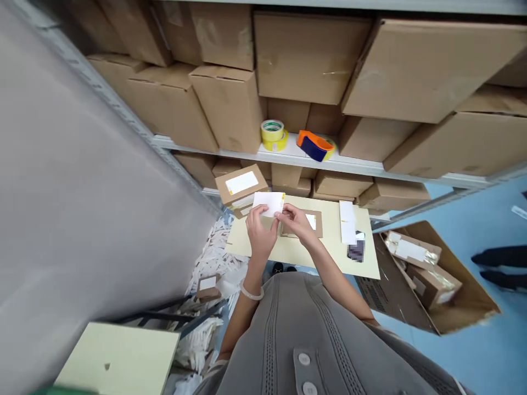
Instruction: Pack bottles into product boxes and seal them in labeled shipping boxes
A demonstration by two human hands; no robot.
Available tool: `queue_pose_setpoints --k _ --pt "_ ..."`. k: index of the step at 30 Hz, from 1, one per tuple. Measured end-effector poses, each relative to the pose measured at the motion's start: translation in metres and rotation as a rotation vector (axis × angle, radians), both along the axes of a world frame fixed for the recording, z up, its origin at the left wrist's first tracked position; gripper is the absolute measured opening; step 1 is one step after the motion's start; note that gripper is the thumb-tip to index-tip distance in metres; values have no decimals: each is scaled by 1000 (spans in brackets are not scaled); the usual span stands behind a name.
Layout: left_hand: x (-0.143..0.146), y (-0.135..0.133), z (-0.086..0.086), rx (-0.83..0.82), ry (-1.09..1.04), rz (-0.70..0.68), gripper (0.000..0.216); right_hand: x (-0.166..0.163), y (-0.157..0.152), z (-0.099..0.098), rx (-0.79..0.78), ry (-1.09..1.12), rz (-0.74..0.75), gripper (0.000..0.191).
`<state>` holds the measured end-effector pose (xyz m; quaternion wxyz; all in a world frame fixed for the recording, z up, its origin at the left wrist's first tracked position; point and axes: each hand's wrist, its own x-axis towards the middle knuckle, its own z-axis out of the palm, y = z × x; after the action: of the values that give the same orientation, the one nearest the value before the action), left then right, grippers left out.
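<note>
A white label (263, 199) with a yellow mark at its corner is held over the cream tabletop (329, 255). My left hand (262, 236) grips it along its lower edge, the thumb in front. My right hand (300, 226) pinches the label's lower right corner, close to the left thumb. Below the right hand lies a small cardboard box (318, 226) with a white label on top, partly hidden by the hand. A taller cardboard box (237, 184) with white labels stands at the back left of the table.
A stack of white labels (347, 219) and a blurred dark item (356, 249) lie to the right. Tape rolls (273, 137) and an orange-and-blue tape dispenser (316, 145) sit on the shelf among cardboard boxes. An open carton (465, 274) holds parcels; paper scraps (212, 249) cover the left floor.
</note>
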<state>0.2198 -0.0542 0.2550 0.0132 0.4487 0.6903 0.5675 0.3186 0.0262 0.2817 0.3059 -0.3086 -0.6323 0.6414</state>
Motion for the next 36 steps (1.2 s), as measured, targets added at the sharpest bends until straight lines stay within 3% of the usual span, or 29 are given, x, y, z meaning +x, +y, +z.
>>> queue_pose_setpoints --k 4,8,11,16,20,24,29,36 --pt "11 21 0 -16 5 -102 38 23 12 -4 2 -12 -192 39" --pt "8 35 -6 12 -77 -108 41 47 24 -6 -21 -29 -296 34" --pt "1 46 -23 -11 -271 -91 38 62 32 -10 -11 -50 -350 34" --pt "-4 63 -59 -205 -728 -122 36 82 41 -22 -28 -57 -339 33" --pt "3 75 -72 -239 -852 -237 36 97 46 -34 -37 -108 -328 33" --pt "12 89 -73 -237 -865 -257 31 108 54 -50 -8 -207 -369 38" --pt "20 104 -73 -276 -762 -251 22 116 73 -75 61 -328 -550 43" --pt "26 121 -103 -404 -478 -185 15 112 96 -116 161 -556 -655 28"
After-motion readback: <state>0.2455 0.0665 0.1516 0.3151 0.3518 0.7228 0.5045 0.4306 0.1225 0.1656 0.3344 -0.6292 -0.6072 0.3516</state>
